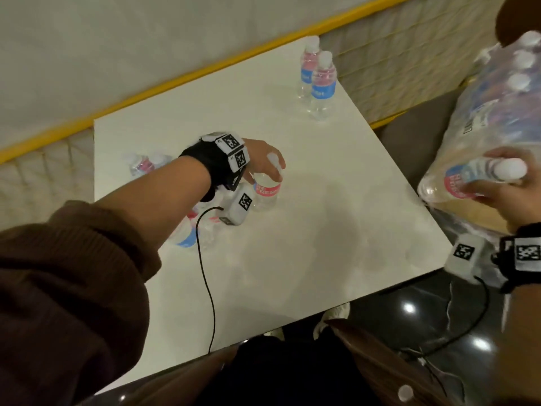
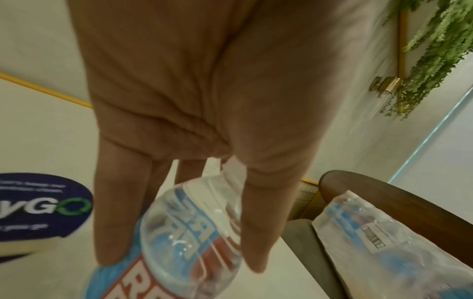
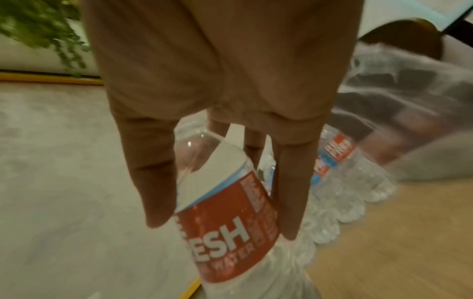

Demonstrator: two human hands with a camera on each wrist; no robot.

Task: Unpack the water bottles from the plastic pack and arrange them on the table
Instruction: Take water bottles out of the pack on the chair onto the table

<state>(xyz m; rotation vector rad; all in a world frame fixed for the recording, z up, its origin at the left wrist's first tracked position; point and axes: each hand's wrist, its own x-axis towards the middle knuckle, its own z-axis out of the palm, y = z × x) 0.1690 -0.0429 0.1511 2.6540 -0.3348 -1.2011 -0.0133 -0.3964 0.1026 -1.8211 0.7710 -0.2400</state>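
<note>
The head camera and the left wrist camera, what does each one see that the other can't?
Only the head view shows the right hand gripping a bottle at the plastic pack, and two bottles standing at the table's far corner. Only the left wrist view shows a blue round sign and hanging green plants. Both show the left hand holding a bottle over the white table.

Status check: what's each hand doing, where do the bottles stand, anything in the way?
Left hand grips a bottle upright on the table. Right hand grips another bottle at the plastic pack. Two bottles stand at the far corner. Mid-table open.
</note>
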